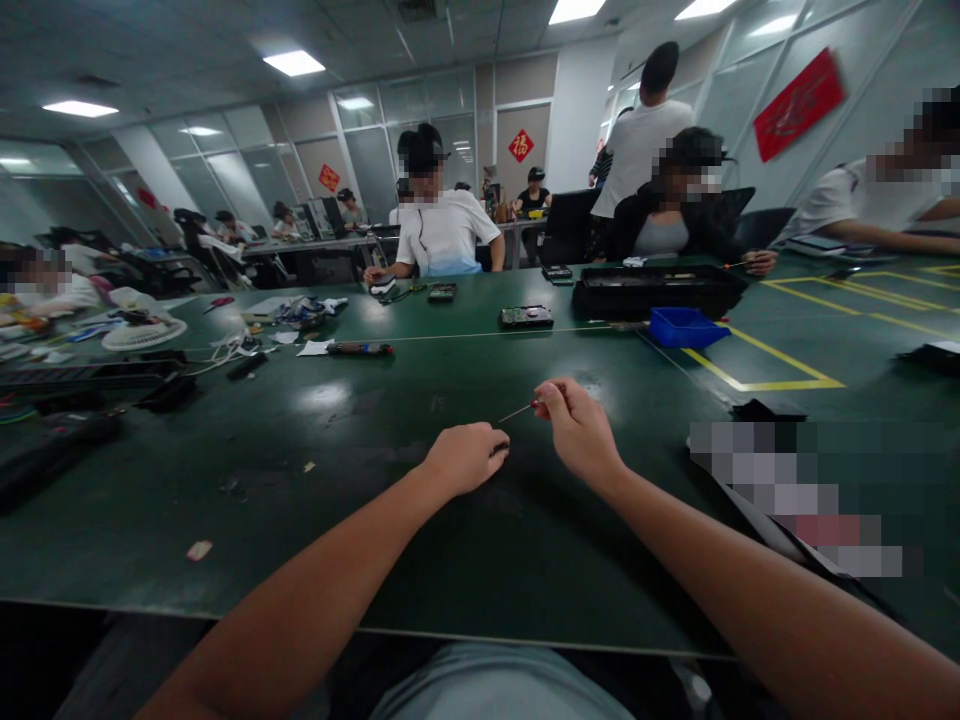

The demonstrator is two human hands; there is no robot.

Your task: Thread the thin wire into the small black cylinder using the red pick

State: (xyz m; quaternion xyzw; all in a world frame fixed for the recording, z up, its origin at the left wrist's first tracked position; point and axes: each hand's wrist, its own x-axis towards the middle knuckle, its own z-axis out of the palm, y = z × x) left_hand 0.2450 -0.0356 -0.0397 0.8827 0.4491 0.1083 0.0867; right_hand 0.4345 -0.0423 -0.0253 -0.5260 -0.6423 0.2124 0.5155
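Over the middle of the green table (420, 560), my right hand (579, 432) pinches the handle of a thin screwdriver (516, 412). Its slim metal shaft slants down to the left, and the tip ends close to the fingers of my left hand (463, 462). Those fingers are curled around a small dark piece (499, 449), mostly hidden by the hand, so its kind does not show. Whether the screwdriver tip touches the piece I cannot tell.
Ahead lie a hard drive (526, 317), a blue bin (687, 328) and a long black case (658, 292). A dark pen-shaped tool (361, 349) is left of them. Clutter with a white round part (144, 334) covers the far left. Co-workers sit across the table.
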